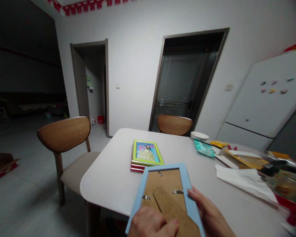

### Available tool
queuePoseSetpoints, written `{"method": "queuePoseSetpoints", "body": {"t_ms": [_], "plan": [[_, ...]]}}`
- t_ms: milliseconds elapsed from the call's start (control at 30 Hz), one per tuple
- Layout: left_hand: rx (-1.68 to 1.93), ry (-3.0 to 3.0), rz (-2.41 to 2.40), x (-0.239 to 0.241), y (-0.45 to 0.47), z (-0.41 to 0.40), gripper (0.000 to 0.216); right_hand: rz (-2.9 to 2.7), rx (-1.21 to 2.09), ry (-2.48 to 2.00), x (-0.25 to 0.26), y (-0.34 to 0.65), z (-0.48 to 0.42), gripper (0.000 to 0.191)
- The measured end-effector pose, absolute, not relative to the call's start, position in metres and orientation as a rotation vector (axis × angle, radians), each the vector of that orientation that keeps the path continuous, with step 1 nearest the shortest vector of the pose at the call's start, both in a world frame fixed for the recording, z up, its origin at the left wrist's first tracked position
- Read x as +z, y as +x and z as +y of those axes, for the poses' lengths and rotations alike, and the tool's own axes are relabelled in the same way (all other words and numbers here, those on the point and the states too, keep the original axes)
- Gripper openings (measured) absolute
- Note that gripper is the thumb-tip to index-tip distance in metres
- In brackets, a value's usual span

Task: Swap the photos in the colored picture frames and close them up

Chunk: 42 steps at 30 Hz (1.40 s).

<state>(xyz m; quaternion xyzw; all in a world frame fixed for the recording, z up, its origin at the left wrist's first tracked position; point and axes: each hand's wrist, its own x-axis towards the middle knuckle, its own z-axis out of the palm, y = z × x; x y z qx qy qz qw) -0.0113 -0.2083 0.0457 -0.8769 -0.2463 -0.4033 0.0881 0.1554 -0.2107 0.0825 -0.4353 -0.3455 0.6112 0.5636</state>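
A light-blue picture frame (186,177) is tilted up near me, its brown backing board towards me. Small metal clips (179,191) and a brown stand leg (175,210) show on that back. My right hand (208,209) grips the right edge, with its thumb on the blue border. Curled over the lower left of the back is my left hand (153,222); its thumb lies against the stand leg, and the fingertips are partly hidden. Just beyond, a green picture frame (135,153) with a photo of a person in a yellow dress lies on red-edged frames (137,168).
The white table (108,184) carries a bowl (199,136), a teal packet (204,148), white paper (244,181) and clutter along its right side. Wooden chairs stand at the left (66,133) and far side (175,124). A white fridge (261,98) is at right.
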Motion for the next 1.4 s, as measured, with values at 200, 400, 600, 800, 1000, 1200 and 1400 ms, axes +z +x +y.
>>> {"method": "queuePoseSetpoints", "body": {"t_ms": [200, 400, 600, 800, 1000, 1200, 1400], "plan": [[-1.139, -2.511, -0.791, 0.013, -0.005, -0.206, 0.020, -0.953, 1.474, -1.108, 0.038, 0.162, -0.194, 0.040], [-0.830, -2.731, -0.841, -0.008, -0.003, -0.190, 0.024, -1.368, 0.782, -1.641, 0.005, 0.173, -0.162, 0.044], [-0.517, -3.045, -1.055, 0.015, -0.005, -0.185, 0.034, -1.795, 0.258, -1.746, -0.006, 0.173, -0.153, 0.036], [-1.034, -2.890, -1.632, 0.012, -0.036, -0.159, 0.044, -1.968, 0.232, -1.823, 0.007, 0.165, -0.147, 0.034], [-1.207, -2.828, -1.959, -0.009, -0.058, -0.134, 0.060, -1.985, 0.183, -1.881, 0.014, 0.156, -0.141, 0.027], [-1.309, -2.786, -1.939, -0.012, -0.055, -0.137, 0.059, -2.015, 0.058, -1.905, 0.013, 0.155, -0.141, 0.027], [-1.305, -2.761, -1.944, -0.015, -0.055, -0.137, 0.059, -2.096, 0.108, -1.645, 0.017, 0.119, -0.142, 0.025]]}}
